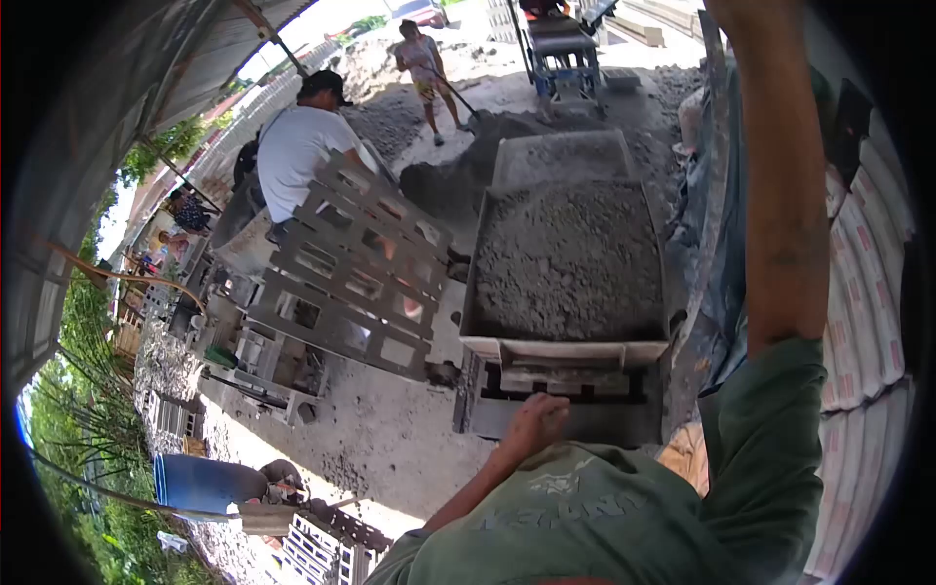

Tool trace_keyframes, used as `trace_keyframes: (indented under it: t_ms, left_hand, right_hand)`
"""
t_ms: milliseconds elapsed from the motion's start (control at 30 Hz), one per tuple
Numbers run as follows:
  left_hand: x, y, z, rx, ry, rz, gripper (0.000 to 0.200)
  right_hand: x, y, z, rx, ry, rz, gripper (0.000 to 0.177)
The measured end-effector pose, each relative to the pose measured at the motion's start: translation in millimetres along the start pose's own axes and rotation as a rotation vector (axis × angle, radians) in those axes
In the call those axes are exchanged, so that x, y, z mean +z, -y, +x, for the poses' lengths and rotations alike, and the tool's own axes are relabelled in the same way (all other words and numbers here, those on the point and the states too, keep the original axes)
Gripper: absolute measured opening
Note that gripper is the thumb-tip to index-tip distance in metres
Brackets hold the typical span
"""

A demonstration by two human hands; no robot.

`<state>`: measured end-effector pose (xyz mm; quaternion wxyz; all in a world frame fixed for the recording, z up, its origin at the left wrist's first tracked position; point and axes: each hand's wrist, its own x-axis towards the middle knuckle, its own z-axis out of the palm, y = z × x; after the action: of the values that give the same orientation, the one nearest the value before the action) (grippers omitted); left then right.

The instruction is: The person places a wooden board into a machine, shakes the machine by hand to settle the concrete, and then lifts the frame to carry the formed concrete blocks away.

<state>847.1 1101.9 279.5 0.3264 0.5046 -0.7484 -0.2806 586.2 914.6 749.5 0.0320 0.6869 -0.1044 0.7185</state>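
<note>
My left hand [536, 424] rests at the front edge of a metal machine, near its dark front plate [609, 424]. Its fingers lie loosely bent on the edge, and I make out nothing held in them. Just beyond it stands a rectangular metal hopper [565, 348] filled with grey, crumbly mix [570, 258]. My right arm reaches up past the hopper's right side, and the hand is cut off by the top of the view. Below the hopper, a dark gap with metal bars [565, 378] shows in front of my left hand.
A slotted grey rack [351, 263] leans left of the hopper, beside a person in a white shirt [302, 151]. Farther back, another person [424, 73] holds a shovel by a grey heap. Stacked sacks [863, 302] stand right; a blue barrel [205, 481] lies lower left.
</note>
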Motion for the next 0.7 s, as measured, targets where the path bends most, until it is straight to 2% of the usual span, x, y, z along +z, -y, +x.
trace_keyframes:
  t_ms: [33,100,133,167,200,267,300,333,367,433,467,500,533,567,633,700]
  left_hand:
    - [2,17,-1,0.081,-0.109,0.112,0.019]
    - [-12,23,7,0.095,-0.142,0.251,0.028]
    - [-17,30,10,0.084,-0.132,0.327,0.036]
    - [-21,35,13,0.093,-0.101,0.37,0.043]
    - [-23,41,18,0.134,-0.075,0.395,0.047]
    - [-14,46,27,0.162,-0.053,0.471,0.048]
    - [-12,46,29,0.189,-0.03,0.56,0.049]
    - [-5,52,34,0.076,0.113,0.569,0.05]
    - [5,66,37,0.092,0.111,0.569,0.05]
    - [17,88,51,0.121,0.136,0.767,0.046]
    - [17,91,58,0.137,0.132,0.766,0.046]
    - [13,84,71,0.008,0.251,0.722,0.039]
    - [13,79,78,-0.126,0.366,0.67,0.033]
    - [17,87,77,-0.117,0.348,0.664,0.033]
    - [25,102,83,0.032,0.087,0.804,0.028]
    - [21,91,76,-0.04,0.137,0.782,0.03]
  right_hand:
    - [-24,-11,-81,0.151,0.184,0.325,0.035]
    - [-16,68,-221,0.563,0.134,0.409,0.02]
    - [-14,80,-271,0.603,0.397,0.244,0.027]
    - [-10,93,-321,0.782,0.564,0.159,0.032]
    - [-4,101,-366,0.968,0.7,0.155,0.028]
    - [16,112,-451,0.798,0.742,-0.158,0.029]
    - [21,112,-478,0.801,0.739,-0.167,0.029]
    - [26,109,-500,0.619,0.833,-0.446,0.035]
    - [31,106,-517,0.424,0.91,-0.723,0.042]
    - [45,93,-535,0.675,1.215,-0.822,0.045]
    - [54,79,-536,0.869,1.332,-0.762,0.043]
    - [62,65,-531,1.059,1.441,-0.696,0.041]
    - [62,60,-536,1.048,1.439,-0.716,0.041]
    - [64,60,-542,0.972,1.414,-0.75,0.039]
    - [64,51,-544,0.871,1.34,-0.832,0.037]
    - [62,65,-542,0.913,1.294,-0.831,0.031]
